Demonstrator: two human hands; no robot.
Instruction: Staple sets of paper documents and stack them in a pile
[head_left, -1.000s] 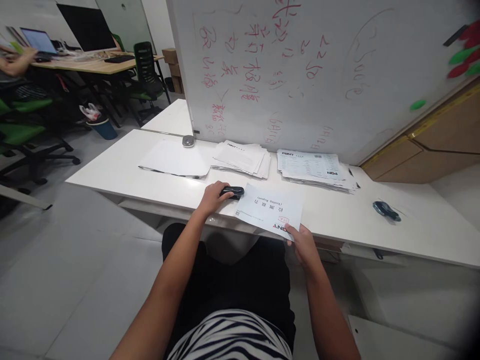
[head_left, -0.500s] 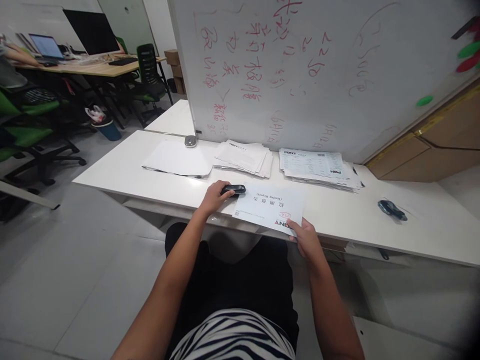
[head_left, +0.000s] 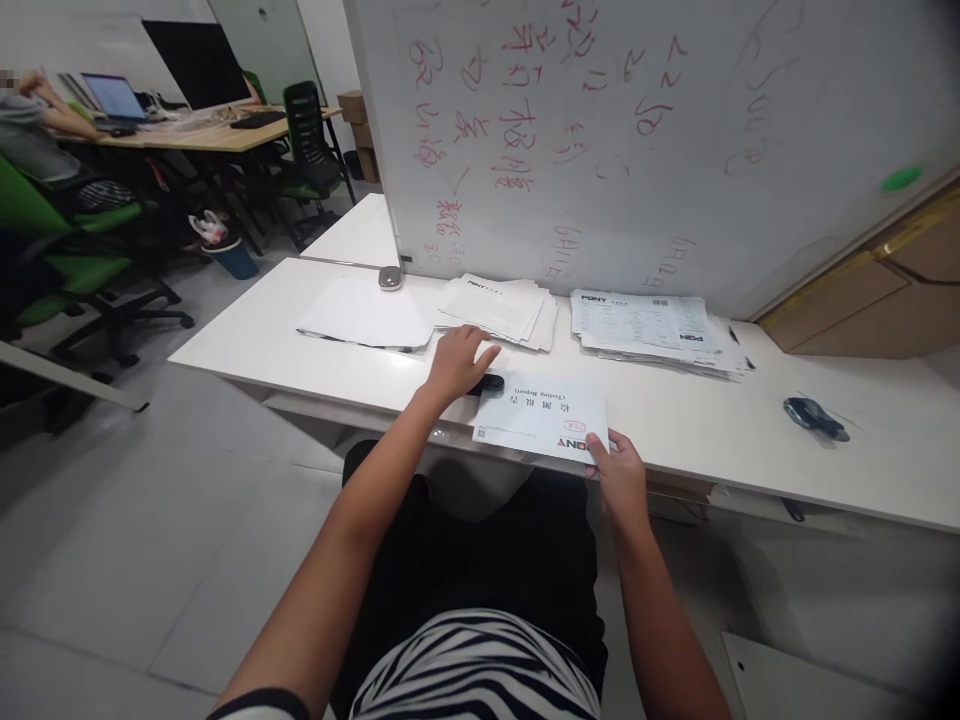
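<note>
My right hand [head_left: 616, 470] pinches the near right corner of a printed testing report [head_left: 541, 418], thumb on top and fingers beneath. The sheets lie partly on the white desk, with the near edge at the desk's front. At the report's far left corner is a black stapler [head_left: 493, 383], partly hidden by my left hand [head_left: 456, 362]. That hand hovers over or rests against the stapler, fingers stretched forward and thumb apart, not wrapped round it; whether it touches I cannot tell.
Along the whiteboard [head_left: 645, 150] lie a white sheet stack [head_left: 367, 312], a middle paper stack [head_left: 499, 308] and a right report stack [head_left: 641, 325]. A computer mouse [head_left: 390, 278] sits behind. A dark blue object [head_left: 816, 418] lies right, near cardboard boxes [head_left: 862, 290]. Another person [head_left: 45, 130] sits far left.
My left hand has let go of the stapler and moved up and forward, its fingers opening out. My right hand keeps hold of the report. The whole view has shifted slightly.
</note>
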